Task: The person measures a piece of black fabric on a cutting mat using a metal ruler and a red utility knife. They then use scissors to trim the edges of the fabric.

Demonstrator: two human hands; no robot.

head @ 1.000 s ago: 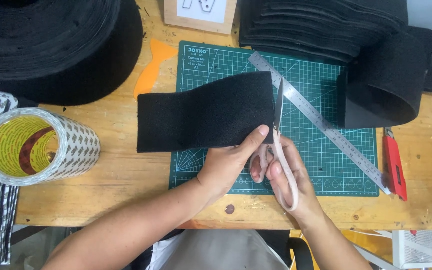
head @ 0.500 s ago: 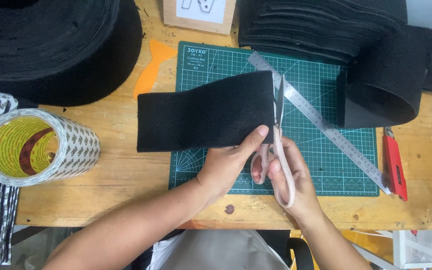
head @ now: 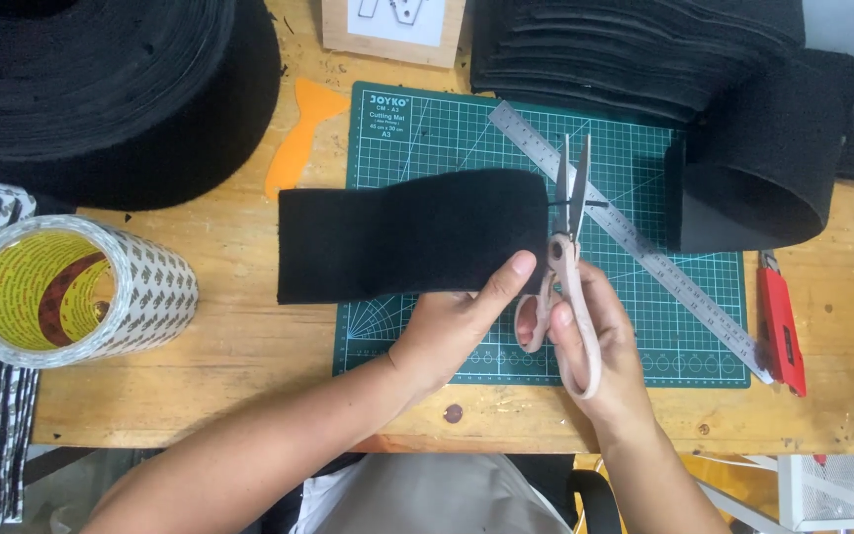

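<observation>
Left hand pinches the near right corner of the black felt strip lying half on the green cutting mat, right hand closed around scissors, blades slightly parted at its edge; felt looks soft, light, floppy, best held close beside the cut.

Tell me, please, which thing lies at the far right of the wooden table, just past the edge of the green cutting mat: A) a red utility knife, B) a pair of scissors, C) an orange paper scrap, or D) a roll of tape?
A: the red utility knife lies on the wooden table right of the green cutting mat, while the scissors are in the right hand.
</observation>
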